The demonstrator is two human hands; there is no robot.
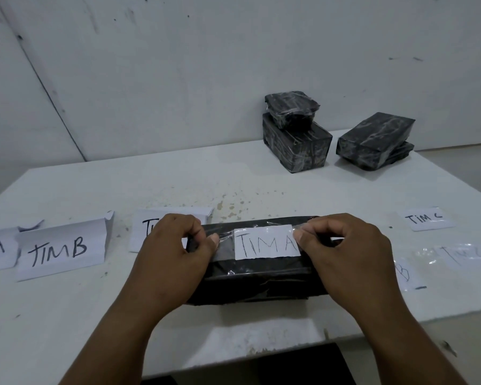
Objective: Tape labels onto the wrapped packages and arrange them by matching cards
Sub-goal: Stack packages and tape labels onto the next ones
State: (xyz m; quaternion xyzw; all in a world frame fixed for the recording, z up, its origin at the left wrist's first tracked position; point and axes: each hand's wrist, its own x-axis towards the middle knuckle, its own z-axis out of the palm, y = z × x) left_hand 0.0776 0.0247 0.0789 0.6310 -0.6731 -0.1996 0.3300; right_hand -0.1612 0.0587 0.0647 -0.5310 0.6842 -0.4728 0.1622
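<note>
Hands, left hand (175, 245) and right hand (345, 245), are pinching tape ends over the TIM A label (267, 243) on one black package (256, 279); four stacked packages (297, 145) are left unlabelled.

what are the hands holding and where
Left hand and right hand pinch the clear tape ends either side of the TIM A label.
</note>
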